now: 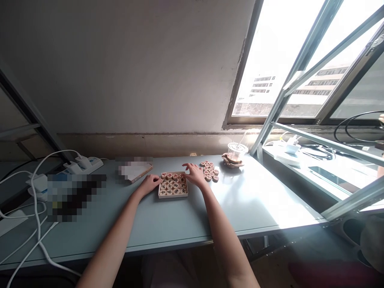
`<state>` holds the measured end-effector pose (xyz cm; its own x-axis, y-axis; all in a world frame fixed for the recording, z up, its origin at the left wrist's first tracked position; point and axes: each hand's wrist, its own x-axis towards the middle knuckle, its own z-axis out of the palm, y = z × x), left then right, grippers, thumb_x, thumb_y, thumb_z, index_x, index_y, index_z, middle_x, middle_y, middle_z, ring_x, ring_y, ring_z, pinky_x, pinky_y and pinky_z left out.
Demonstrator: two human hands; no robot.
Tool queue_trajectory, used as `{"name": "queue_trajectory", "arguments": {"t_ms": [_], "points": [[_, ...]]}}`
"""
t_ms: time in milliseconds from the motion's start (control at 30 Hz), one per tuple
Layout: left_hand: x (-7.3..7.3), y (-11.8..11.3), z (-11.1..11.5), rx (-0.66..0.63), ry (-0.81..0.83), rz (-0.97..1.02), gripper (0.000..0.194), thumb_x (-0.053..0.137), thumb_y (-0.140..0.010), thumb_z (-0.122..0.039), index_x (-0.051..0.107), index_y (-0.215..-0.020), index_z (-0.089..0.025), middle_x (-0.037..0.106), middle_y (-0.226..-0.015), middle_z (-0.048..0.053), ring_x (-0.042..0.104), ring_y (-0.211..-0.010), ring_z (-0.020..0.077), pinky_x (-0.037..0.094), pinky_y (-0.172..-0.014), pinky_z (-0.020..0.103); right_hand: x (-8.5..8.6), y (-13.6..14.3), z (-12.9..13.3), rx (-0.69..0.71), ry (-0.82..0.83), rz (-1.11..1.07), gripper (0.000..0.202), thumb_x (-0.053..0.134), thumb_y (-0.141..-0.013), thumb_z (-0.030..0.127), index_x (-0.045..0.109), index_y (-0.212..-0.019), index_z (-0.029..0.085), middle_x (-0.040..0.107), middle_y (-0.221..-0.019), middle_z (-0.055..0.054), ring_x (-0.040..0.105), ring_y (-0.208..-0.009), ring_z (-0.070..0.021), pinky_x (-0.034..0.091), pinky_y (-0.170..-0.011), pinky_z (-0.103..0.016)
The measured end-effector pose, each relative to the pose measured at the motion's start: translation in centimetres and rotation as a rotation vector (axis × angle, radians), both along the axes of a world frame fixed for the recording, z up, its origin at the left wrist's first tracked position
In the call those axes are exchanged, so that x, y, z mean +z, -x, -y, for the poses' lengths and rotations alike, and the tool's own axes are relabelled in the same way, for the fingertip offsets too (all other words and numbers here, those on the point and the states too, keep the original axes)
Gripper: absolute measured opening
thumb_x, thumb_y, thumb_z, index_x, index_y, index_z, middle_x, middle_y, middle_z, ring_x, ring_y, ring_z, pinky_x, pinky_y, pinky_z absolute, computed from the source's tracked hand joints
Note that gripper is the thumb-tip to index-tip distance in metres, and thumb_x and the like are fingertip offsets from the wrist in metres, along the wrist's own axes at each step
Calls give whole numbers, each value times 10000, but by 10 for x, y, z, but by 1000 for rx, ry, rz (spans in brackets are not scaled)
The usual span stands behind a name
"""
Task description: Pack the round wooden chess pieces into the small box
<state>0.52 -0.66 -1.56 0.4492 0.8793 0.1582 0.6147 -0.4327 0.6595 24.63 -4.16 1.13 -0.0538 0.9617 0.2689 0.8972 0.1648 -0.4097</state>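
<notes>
Table (180, 224): we see box (173, 185) at centre.
Left hand (149, 184): open, touching box's left edge.
Right hand (194, 174): fingers spread, empty, between box and loose pieces (210, 171).

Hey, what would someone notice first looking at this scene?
Probably the box of round wooden game pieces mid-table, with the left hand at its left edge and the right hand at its far right corner. Next, the loose pieces just right of it, and the bright window at upper right.
</notes>
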Motion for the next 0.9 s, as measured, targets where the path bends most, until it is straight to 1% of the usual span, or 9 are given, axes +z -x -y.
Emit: {"name": "queue_trajectory", "arguments": {"t_ms": [100, 200, 267, 400, 633, 700, 800, 833, 900], "points": [[1, 0, 1, 23, -16, -12, 410, 453, -719, -502, 401, -480, -173, 356, -504, -20, 334, -544, 121, 237, -517, 245, 1, -7, -1, 59, 35, -32, 352, 538, -783, 465, 532, -1095, 304, 600, -1006, -5, 500, -936, -198, 317, -756, -304], [3, 0, 3, 49, -44, -41, 446, 451, -731, -534, 423, -472, -173, 388, -483, -12, 368, -533, 129, 243, -522, 243, 2, 3, 1, 137, -61, 9, 389, 562, -764, 497, 524, -1105, 314, 581, -1050, -12, 481, -960, -203, 313, -768, -305], [5, -1, 4, 79, -65, -73, 471, 446, -735, -567, 438, -473, -175, 414, -479, -5, 396, -531, 138, 248, -527, 242, -1, 14, 2, 134, -107, 62, 352, 579, -767, 459, 542, -1080, 301, 572, -1050, -28, 464, -971, -209, 300, -782, -315], [10, -6, 7, 151, -65, -158, 491, 449, -711, -620, 473, -490, -183, 458, -491, 9, 436, -525, 157, 246, -520, 244, -8, 26, 2, 78, -105, 108, 259, 555, -802, 405, 566, -1026, 275, 565, -1010, -41, 451, -964, -208, 287, -792, -326], [13, -13, 7, 185, -65, -250, 476, 470, -694, -625, 492, -488, -197, 513, -507, 34, 478, -535, 187, 241, -527, 256, -3, 10, -1, 106, -26, -7, 321, 514, -811, 449, 533, -1096, 304, 551, -1091, -34, 443, -1023, -219, 308, -843, -363], [13, -13, 6, 182, -54, -251, 494, 447, -703, -635, 476, -477, -198, 491, -490, 31, 463, -520, 180, 235, -521, 258, -3, 0, -4, 1, -15, -21, 338, 468, -838, 434, 519, -1143, 299, 522, -1170, -50, 417, -1085, -234, 299, -883, -399], [11, -13, 6, 189, -79, -259, 513, 438, -704, -651, 458, -472, -194, 461, -472, 23, 439, -511, 167, 223, -515, 256, -10, -17, -9, -350, -76, 55, 394, 364, -886, 340, 457, -1248, 220, 408, -1325, -112, 288, -1234, -266, 191, -974, -496], [10, -12, 6, 192, -77, -257, 519, 436, -704, -656, 460, -476, -191, 457, -471, 19, 435, -510, 162, 221, -514, 254, -14, -23, -10, -435, -74, 87, 403, 336, -891, 307, 448, -1262, 198, 374, -1357, -120, 241, -1267, -271, 140, -991, -526], [11, -11, 10, 189, -46, -229, 531, 409, -724, -655, 477, -495, -181, 468, -482, 14, 436, -514, 154, 224, -513, 250, -21, -34, -9, -493, -6, 133, 395, 308, -886, 258, 481, -1237, 197, 370, -1373, -104, 218, -1284, -274, 70, -1000, -564]]}}
